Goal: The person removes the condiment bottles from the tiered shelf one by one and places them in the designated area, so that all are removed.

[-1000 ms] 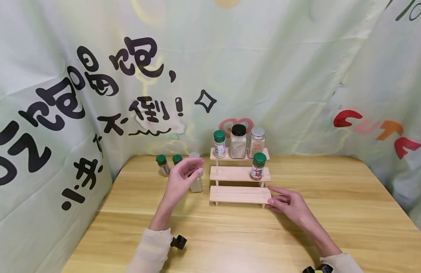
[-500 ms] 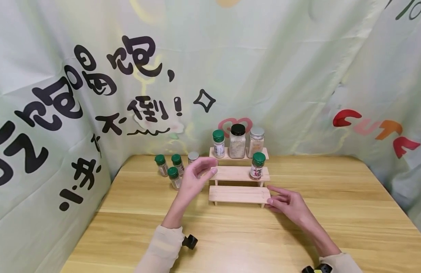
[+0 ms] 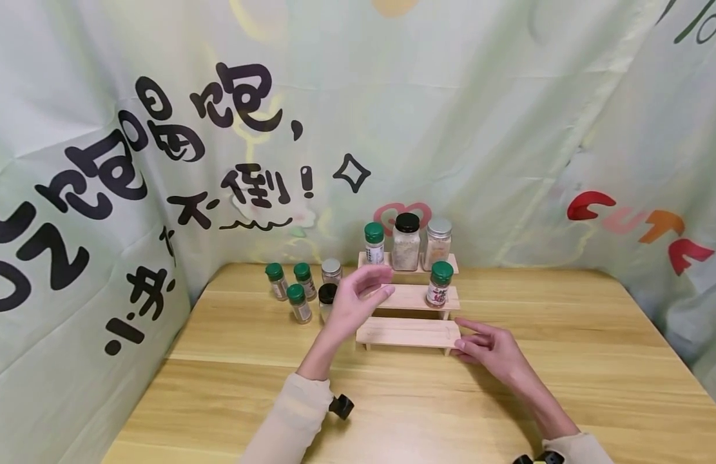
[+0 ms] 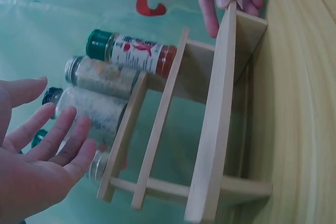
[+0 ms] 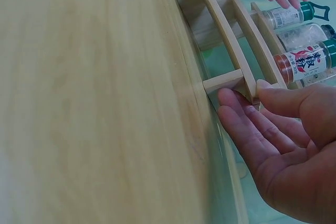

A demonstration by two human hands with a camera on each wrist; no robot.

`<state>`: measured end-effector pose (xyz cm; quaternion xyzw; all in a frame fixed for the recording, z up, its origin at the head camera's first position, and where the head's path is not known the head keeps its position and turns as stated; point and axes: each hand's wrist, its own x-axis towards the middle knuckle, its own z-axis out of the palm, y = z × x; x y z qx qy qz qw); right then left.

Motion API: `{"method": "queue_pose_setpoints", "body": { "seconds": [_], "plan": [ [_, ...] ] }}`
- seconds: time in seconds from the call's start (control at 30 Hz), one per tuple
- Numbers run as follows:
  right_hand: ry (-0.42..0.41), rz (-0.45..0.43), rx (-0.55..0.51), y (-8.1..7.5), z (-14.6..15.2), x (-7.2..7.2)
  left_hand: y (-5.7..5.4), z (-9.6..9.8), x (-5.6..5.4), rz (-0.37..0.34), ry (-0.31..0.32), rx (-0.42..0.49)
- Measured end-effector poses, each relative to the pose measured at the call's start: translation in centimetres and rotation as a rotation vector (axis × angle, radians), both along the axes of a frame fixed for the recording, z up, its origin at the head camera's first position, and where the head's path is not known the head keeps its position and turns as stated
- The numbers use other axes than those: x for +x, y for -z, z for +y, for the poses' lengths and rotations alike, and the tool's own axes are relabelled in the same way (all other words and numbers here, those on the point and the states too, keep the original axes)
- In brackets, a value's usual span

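A three-tier wooden spice rack stands on the table. My right hand grips the right end of its lowest tier; in the right wrist view the thumb lies against the board. My left hand hovers before the left side of the rack, holding nothing, its fingers loosely extended. A green-capped spice jar stands at the right of the middle tier. On the top tier are a green-capped jar, a black-lidded jar and a silver-lidded jar.
Left of the rack stand several more jars: green-capped ones, a silver-lidded one and a black-lidded one partly hidden by my left hand. A printed cloth hangs behind the wooden table.
My left hand has moved right, from in front of the loose jars to the left part of the rack, uncovering several jars. My right hand has stayed at the rack's end.
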<state>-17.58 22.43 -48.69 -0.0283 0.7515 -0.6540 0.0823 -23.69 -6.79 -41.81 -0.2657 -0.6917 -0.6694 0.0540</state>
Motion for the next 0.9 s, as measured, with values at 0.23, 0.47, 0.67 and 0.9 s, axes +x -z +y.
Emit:
{"method": "queue_pose_setpoints", "body": {
  "seconds": [0.23,0.47,0.67,0.9],
  "plan": [
    [0.009,0.011,0.013,0.1,0.0,0.0,-0.1,1.9,-0.2,-0.012,0.056,0.004],
    [0.005,0.007,0.01,0.0,0.1,0.0,0.0,3.3,-0.7,-0.004,0.076,-0.008],
    [0.001,0.0,0.002,-0.1,0.1,-0.1,0.1,4.3,-0.9,-0.018,0.09,-0.016],
    [-0.012,0.008,-0.022,0.2,0.5,-0.1,0.1,5.4,-1.0,-0.044,0.098,-0.025]
  ]
}}
